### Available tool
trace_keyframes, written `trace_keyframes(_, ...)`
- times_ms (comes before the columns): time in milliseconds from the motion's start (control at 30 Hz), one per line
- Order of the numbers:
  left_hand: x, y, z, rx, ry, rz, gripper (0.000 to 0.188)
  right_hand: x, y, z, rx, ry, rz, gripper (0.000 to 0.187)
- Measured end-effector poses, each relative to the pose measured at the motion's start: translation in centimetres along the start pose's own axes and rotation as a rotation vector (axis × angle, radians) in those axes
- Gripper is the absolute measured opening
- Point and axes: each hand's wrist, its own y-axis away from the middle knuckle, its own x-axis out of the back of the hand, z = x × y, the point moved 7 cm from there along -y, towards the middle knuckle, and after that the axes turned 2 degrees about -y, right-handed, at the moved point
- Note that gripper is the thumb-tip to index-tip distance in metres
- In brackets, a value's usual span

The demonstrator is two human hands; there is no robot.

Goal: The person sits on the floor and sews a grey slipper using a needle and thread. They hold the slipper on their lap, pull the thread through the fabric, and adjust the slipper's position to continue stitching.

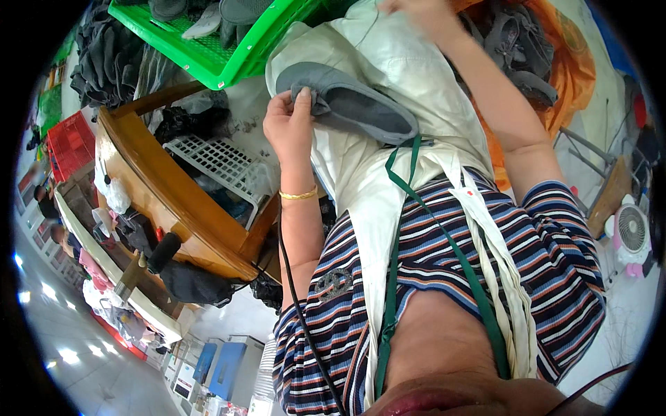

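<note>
A grey slip-on shoe (pixel 364 104) with a small fabric bow rests across my lap on a cream apron (pixel 361 201), its opening facing up. My left hand (pixel 290 123) pinches the bow at the front of the shoe between thumb and fingers. Away from the shoe, my right hand (pixel 423 17) is at the top edge of the view, over the upper part of the apron. Motion smears its fingers, so whether they hold anything is unclear. A green cord (pixel 409 187) hangs from my neck down to the shoe's heel.
A green crate (pixel 229 69) with grey shoes stands ahead on the left. On the right an orange bag (pixel 572 62) holds more dark shoes. A wooden table (pixel 149 184) is at my left, near a white plastic basket (pixel 218 163). A small fan (pixel 631 229) stands far right.
</note>
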Motion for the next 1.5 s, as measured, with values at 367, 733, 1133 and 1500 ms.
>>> trace_keyframes(367,-5.4,7.2,8.8,-0.556,-0.920,0.085,0.030,-7.0,10.6,4.4,0.638,1.108,-1.077,0.016)
trace_keyframes(733,-8.4,9.6,7.0,-0.726,-0.874,0.224,0.048,-6.7,14.8,2.5,-0.349,-0.238,-0.512,0.039)
trace_keyframes(1133,-12.6,11.2,20.1,-1.204,-0.670,0.047,0.014,-1.1,13.6,-14.1,-0.022,-0.241,-0.396,0.038)
trace_keyframes(1500,-14.8,14.8,10.6,-0.972,-0.621,-0.422,0.021,4.1,21.5,-13.8,0.233,0.108,-0.506,0.024)
